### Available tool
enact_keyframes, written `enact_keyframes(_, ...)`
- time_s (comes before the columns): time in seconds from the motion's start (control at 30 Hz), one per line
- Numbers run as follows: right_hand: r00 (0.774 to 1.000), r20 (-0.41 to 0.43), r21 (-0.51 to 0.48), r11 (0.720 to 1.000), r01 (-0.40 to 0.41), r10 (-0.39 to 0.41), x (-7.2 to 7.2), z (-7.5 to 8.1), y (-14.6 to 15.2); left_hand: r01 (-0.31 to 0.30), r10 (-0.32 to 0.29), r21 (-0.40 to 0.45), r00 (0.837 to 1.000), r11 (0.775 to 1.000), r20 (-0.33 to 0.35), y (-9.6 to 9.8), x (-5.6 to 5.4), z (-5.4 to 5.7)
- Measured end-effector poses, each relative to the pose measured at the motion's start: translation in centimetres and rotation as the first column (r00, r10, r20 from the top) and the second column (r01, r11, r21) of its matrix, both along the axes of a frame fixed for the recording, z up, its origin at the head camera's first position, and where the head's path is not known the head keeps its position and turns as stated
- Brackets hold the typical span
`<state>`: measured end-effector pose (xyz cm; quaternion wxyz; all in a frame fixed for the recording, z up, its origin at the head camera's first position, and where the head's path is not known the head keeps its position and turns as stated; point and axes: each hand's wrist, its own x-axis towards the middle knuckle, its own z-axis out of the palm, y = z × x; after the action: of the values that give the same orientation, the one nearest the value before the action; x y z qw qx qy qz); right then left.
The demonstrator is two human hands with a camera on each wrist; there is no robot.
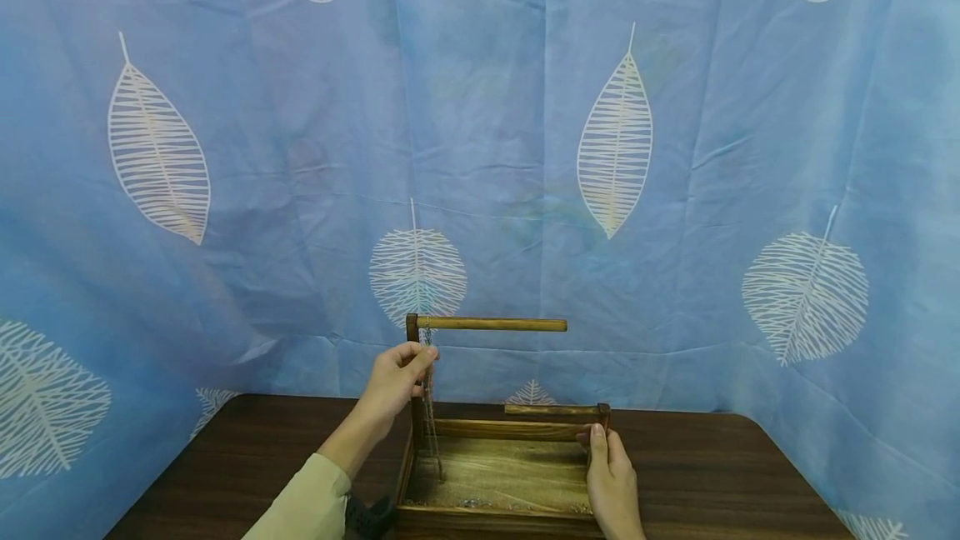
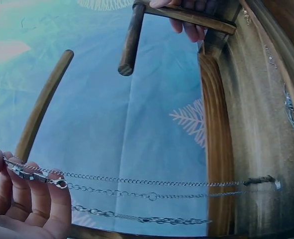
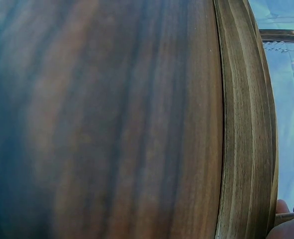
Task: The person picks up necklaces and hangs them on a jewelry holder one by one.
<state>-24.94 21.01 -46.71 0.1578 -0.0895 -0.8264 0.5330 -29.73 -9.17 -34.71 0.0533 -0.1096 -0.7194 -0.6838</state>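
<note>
A wooden jewelry stand has a shallow tray, a tall post with a long upper bar at left, and a short post with a lower bar at right. Silver chain necklaces hang from the upper bar's post end down into the tray. My left hand pinches the chains between thumb and fingers just below that bar; a clasp shows by the fingertips in the left wrist view. My right hand grips the short post, thumb in front. Its fingers barely show in the right wrist view.
Loose silver chains lie along the tray's front inside edge. The stand is on a dark brown wooden table. Behind it hangs a blue cloth printed with white leaves. A dark object is at the tray's left front corner.
</note>
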Motion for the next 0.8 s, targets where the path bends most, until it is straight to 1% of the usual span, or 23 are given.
enact_keyframes(0.1,1.0,-0.003,0.0,1.0,0.001,-0.001,0.0,0.0,0.0,0.007,-0.007,0.009,1.0,1.0,-0.004,0.1,-0.1,0.3)
enact_keyframes(0.27,1.0,-0.005,0.002,1.0,0.012,-0.012,-0.1,-0.1,0.0,0.022,-0.022,0.026,1.0,0.999,0.012,0.3,-0.3,0.8)
enact_keyframes(0.5,1.0,-0.019,0.001,1.0,0.023,-0.023,-0.1,-0.2,-0.1,0.043,-0.043,0.027,0.999,0.999,0.006,0.7,-0.4,1.9)
enact_keyframes(0.67,0.999,-0.029,0.0,1.0,0.024,-0.024,-0.2,-0.3,0.0,0.069,-0.069,0.084,0.998,0.994,-0.005,1.0,-0.6,2.6)
enact_keyframes(0.8,0.998,-0.048,0.003,1.0,0.031,-0.031,-0.2,-0.4,0.0,0.093,-0.094,0.124,0.996,0.988,0.001,1.2,-0.7,2.7)
